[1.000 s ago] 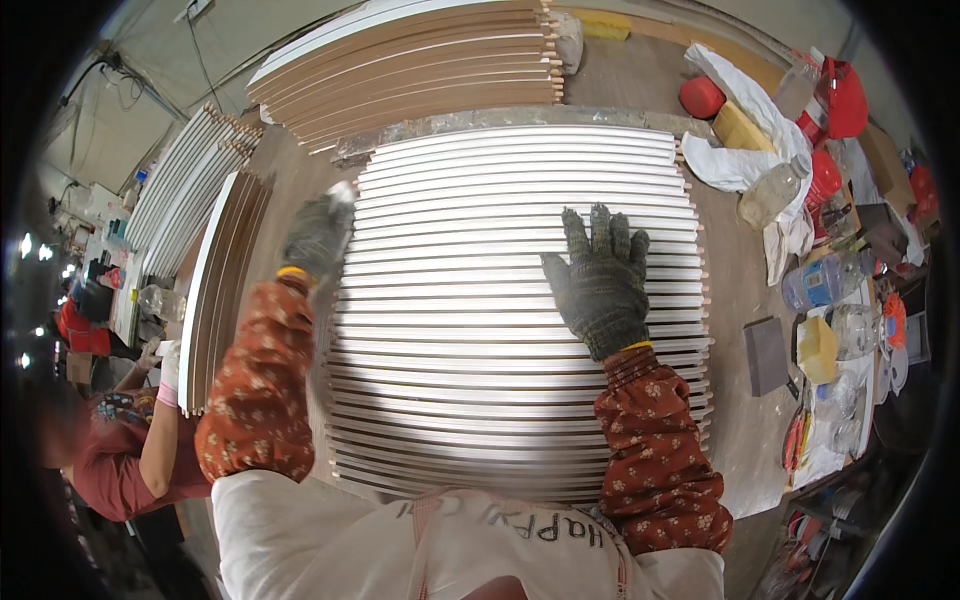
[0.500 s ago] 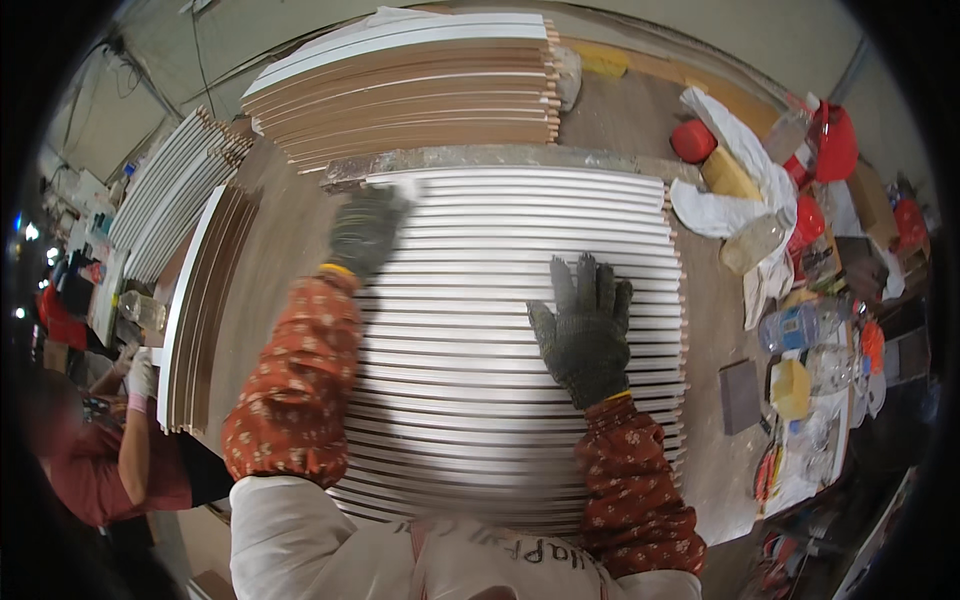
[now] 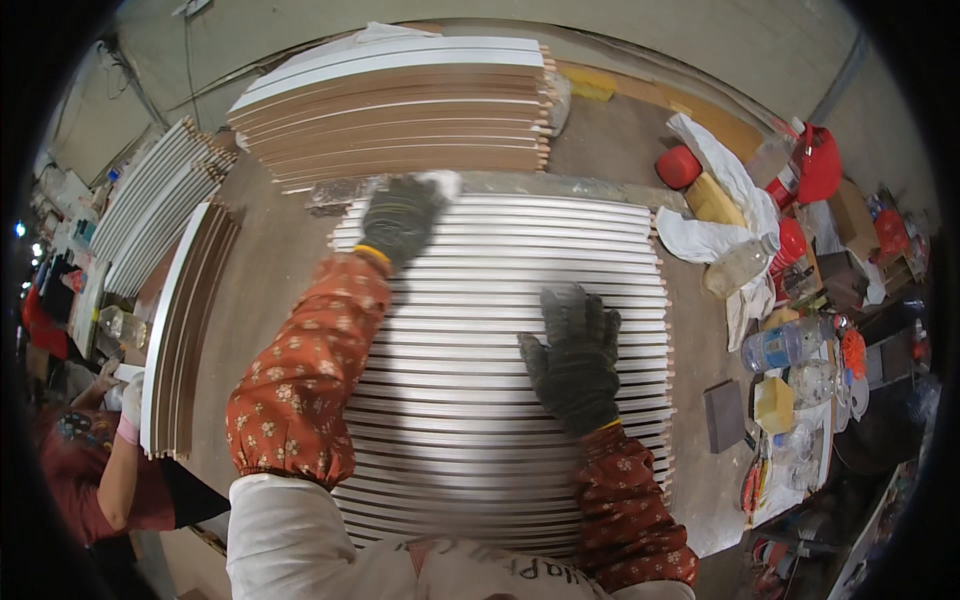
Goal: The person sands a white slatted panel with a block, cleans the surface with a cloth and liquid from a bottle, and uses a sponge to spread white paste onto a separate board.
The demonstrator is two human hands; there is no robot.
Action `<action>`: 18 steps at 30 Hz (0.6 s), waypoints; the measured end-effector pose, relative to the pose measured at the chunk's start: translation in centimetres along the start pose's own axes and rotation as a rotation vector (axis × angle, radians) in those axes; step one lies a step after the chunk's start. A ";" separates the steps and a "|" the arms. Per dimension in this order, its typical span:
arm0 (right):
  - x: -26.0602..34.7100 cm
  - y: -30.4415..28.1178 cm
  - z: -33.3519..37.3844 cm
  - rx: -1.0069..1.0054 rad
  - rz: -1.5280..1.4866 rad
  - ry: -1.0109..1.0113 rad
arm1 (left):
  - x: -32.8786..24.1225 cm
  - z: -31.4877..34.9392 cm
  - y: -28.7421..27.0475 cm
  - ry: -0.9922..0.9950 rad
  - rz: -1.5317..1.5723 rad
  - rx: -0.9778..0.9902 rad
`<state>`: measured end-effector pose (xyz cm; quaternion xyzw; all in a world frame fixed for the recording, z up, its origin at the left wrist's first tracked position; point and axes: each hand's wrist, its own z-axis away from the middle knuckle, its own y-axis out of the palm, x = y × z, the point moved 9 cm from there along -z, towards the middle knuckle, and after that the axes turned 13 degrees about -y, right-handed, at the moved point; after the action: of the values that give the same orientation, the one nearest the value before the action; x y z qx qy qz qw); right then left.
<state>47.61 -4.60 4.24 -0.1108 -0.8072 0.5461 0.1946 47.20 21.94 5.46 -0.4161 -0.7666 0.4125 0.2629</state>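
Left hand [image 3: 405, 222] sits farther right, upper centre, fingers bunched on blurred white wad [image 3: 446, 183], apparently reaching topmost slats [image 3: 560, 211]; right hand [image 3: 574, 365], centre, fingers spread.

Place: a workshop, judging by its worktable [image 3: 262, 270] and batches of like parts
Middle batch: white strips [image 3: 470, 325] in close parallel rows
Far stack: white-topped, brown-sided boards [image 3: 400, 115]
Left: 1 co-worker [image 3: 95, 480] beside another upright board stack [image 3: 185, 330]
Right clutter: plastic bottles [image 3: 785, 343], white cloth [image 3: 745, 170], grey block [image 3: 724, 417]
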 end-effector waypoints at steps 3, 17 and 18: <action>-0.6 0.6 0.3 -0.014 0.015 0.013 | 6.7 0.6 2.3 -0.122 -0.162 0.242; 0.0 -0.2 -0.1 -0.077 -0.031 -0.038 | 2.5 -0.6 -0.4 -0.021 0.210 0.002; -0.1 -0.3 0.0 -0.085 -0.034 -0.047 | 3.2 -0.5 1.2 -0.074 0.238 0.043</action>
<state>47.74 -4.74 4.53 -0.0925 -0.8359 0.5103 0.1797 46.40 25.30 4.84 -0.4830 -0.7117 0.4723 0.1925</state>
